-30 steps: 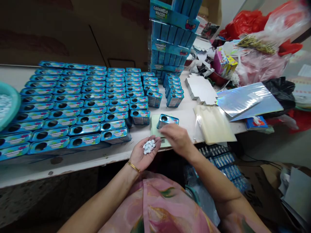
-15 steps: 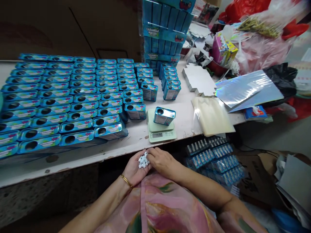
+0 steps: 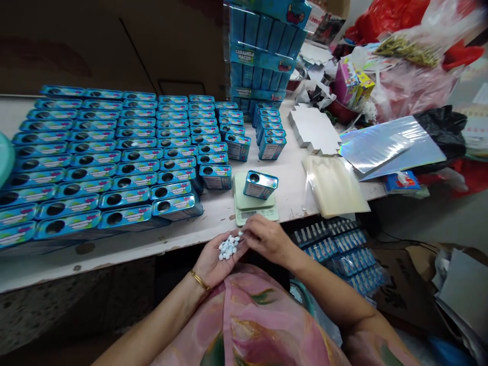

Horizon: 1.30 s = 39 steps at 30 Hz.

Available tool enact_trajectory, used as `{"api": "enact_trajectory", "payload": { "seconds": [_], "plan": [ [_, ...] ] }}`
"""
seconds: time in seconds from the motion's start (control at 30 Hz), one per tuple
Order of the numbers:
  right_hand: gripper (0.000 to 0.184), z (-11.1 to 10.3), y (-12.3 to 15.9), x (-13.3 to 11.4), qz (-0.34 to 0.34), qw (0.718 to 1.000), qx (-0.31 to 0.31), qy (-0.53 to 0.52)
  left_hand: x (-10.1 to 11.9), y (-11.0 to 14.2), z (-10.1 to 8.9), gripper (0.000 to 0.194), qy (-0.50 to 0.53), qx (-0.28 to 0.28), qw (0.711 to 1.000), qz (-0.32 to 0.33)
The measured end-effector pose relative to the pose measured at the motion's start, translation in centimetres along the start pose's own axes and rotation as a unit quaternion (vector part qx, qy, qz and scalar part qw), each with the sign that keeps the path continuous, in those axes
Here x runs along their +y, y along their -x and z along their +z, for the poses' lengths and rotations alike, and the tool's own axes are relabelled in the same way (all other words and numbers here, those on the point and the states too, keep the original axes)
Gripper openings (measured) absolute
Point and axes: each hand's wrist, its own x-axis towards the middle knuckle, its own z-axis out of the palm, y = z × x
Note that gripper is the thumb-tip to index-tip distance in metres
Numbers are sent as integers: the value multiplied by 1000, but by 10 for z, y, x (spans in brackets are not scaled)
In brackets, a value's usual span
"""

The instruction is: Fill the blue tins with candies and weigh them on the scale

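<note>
A heap of small pale blue-white candies (image 3: 227, 247) lies in the palm of my left hand (image 3: 213, 262), which is cupped upward in front of my lap. Over its fingers is my right hand (image 3: 267, 239), its fingertips pinched at one candy (image 3: 241, 233) at the heap's edge. Just beyond my hands, a green scale (image 3: 254, 206) sits at the table's front edge, its display partly covered by my right hand. On the scale stands one blue tin (image 3: 261, 185) with a dark round opening in its top.
Rows of blue tins (image 3: 125, 216) fill the table's left side. Stacked display boxes (image 3: 263, 56) rise at the back. White cut card (image 3: 314, 127), clear plastic sleeves (image 3: 333, 185) and shiny sheets (image 3: 392, 145) lie to the right. Packed blue trays (image 3: 343, 254) sit below the table edge.
My right hand has lifted a little up and away from the left palm, toward the scale, uncovering more of the candies. The view has shifted slightly; the tin stays on the scale.
</note>
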Motion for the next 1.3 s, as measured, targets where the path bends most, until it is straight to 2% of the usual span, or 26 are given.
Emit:
{"api": "enact_trajectory", "payload": {
  "seconds": [0.1,0.2,0.3,0.4,0.47,0.57,0.63,0.73,0.77,0.9,1.03,1.13,1.3],
  "plan": [
    [12,-31,-24,7,9,997,76,32,3,1,3,19,-11,18,1000,5],
    [13,-48,-49,22,16,990,113,80,4,2,4,20,-8,18,1000,8],
    [12,-50,-65,40,24,986,123,110,4,3,3,19,-9,19,1000,8],
    [13,-48,-72,51,35,987,127,95,5,4,2,20,-10,24,1000,10],
    [14,-49,-71,50,39,987,141,65,5,3,1,20,-9,26,1000,12],
    [16,-49,-62,35,45,983,176,22,6,2,1,19,-5,25,1000,11],
    [17,-45,-51,20,26,988,149,-1,6,2,2,20,-1,21,1000,8],
    [22,-37,-35,7,-19,998,61,11,7,1,2,20,5,28,1000,13],
    [26,-36,-31,9,-10,998,61,33,7,2,1,20,4,36,999,15],
    [40,-42,-27,35,96,976,139,137,12,5,-7,16,7,51,998,20],
    [52,-45,-35,58,103,976,82,176,16,8,-22,15,21,41,998,32],
    [47,-40,-41,56,116,977,62,169,18,10,-33,15,28,46,998,41],
    [38,-31,-57,31,90,984,60,144,20,12,-41,14,33,62,996,54]
  ]
}}
